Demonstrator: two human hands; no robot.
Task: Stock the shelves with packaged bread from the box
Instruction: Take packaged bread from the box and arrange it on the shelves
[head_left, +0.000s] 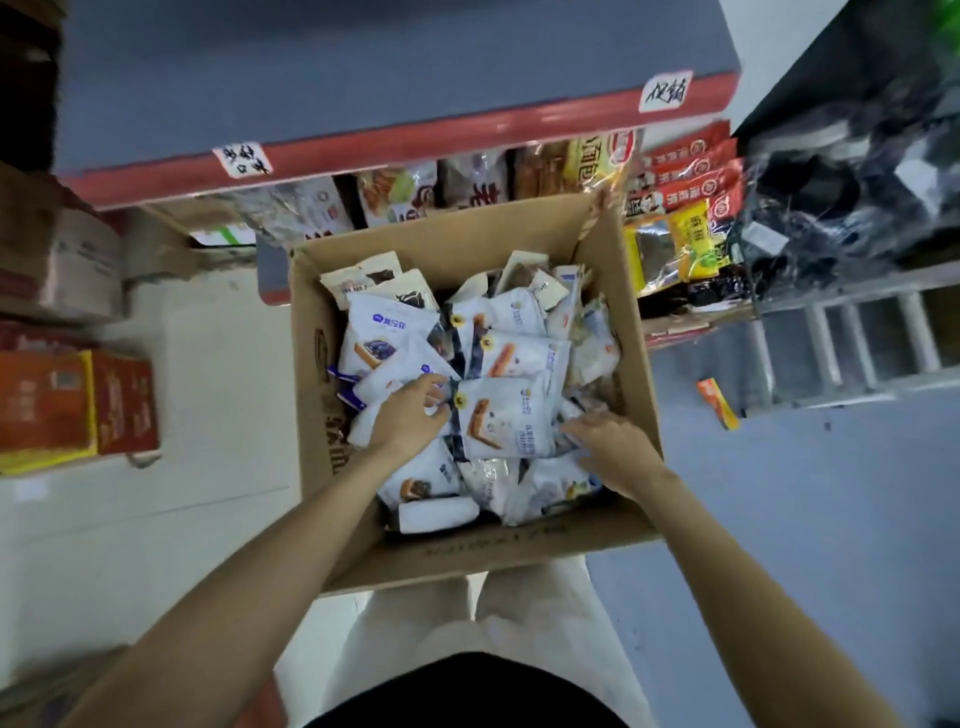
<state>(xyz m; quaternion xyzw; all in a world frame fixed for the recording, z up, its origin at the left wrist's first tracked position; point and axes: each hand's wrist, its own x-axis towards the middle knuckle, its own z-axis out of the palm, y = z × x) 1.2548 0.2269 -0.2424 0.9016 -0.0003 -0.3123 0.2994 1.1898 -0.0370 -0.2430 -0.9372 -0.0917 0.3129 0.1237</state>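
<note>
An open cardboard box (524, 551) stands on the floor in front of me, filled with several white and blue bread packets. Both my hands are inside it. My left hand (410, 413) curls its fingers on the left edge of one bread packet (506, 415) lying on top of the pile. My right hand (610, 447) lies at that packet's right side with its fingers spread over the packets by the box's right wall. The red-edged shelf (395, 140) runs across above the box, and packaged goods (400, 195) stand on the level under it.
Orange and red cartons (78, 405) sit on the floor at the left, with more boxes behind them. Red and yellow snack packs (685, 208) fill the shelf to the right. A metal ladder (857, 343) lies at the right, with a small orange packet (719, 402) on the floor near it.
</note>
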